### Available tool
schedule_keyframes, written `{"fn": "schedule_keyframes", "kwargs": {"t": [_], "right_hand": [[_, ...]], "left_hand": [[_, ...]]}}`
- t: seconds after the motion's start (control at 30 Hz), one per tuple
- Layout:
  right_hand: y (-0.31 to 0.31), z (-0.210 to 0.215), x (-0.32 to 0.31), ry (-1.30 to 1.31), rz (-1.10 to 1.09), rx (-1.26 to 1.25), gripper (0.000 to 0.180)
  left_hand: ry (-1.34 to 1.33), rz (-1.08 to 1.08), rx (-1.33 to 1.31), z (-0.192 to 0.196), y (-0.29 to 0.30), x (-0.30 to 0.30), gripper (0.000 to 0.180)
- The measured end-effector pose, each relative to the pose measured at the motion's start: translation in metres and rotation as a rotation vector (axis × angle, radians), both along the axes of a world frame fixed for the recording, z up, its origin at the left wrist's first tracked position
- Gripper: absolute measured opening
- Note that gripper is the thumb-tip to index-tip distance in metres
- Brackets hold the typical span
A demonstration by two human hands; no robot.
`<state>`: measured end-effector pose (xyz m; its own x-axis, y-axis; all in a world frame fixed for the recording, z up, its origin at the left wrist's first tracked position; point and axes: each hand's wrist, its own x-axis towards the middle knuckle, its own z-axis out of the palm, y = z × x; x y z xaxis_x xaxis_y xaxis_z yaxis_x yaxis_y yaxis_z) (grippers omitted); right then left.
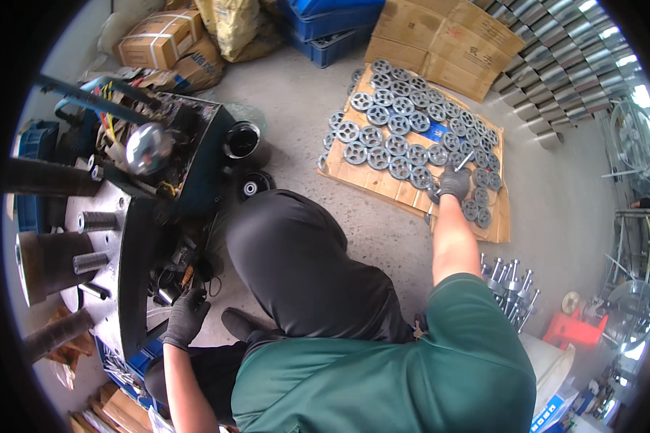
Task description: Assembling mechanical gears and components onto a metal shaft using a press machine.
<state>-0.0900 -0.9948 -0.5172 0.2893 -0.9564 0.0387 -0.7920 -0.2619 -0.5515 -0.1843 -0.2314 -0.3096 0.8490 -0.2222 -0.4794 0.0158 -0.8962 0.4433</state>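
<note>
Spoked metal wheels [396, 145] lie on cardboard [359, 175], beyond and to both sides of the right hand [454, 182], a slim pale rod [466, 160] at its fingertips. I cannot tell whether that hand or the left hand [186, 319], beside the machine [133, 260], grasps anything

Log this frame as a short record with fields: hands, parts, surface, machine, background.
Right hand: dark-gloved, reaching among the wheels; slim pale rod at its fingers, grip unclear
Left hand: dark-gloved, near the machine; grip unclear
Parts: many spoked metal wheels
Surface: flat cardboard under the wheels
Machine: left of view, thick metal bars projecting
Background: blue crates, upper middle; stacked metal cylinders, upper right
</note>
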Motion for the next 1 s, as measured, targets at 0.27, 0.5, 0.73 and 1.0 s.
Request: {"fn": "schedule_keyframes", "kwargs": {"t": [0.27,0.5,0.73,1.0], "right_hand": [[0.019,0.016,0.003,0.470,-0.139,0.167,0.052],[-0.013,0.024,0.004,0.720,0.078,0.430,0.072],[0.051,0.032,0.004,0.343,-0.323,0.315,0.069],[0.035,-0.008,0.009,0.157,-0.485,0.347,0.043]], "left_hand": [[0.029,0.038,-0.012,-0.022,0.013,-0.008,0.033],[0.021,0.035,-0.026,-0.029,0.012,-0.005,0.033],[0.047,0.055,0.002,-0.017,0.008,-0.004,0.034],[0.013,0.048,0.029,-0.031,0.014,-0.006,0.034]]}}
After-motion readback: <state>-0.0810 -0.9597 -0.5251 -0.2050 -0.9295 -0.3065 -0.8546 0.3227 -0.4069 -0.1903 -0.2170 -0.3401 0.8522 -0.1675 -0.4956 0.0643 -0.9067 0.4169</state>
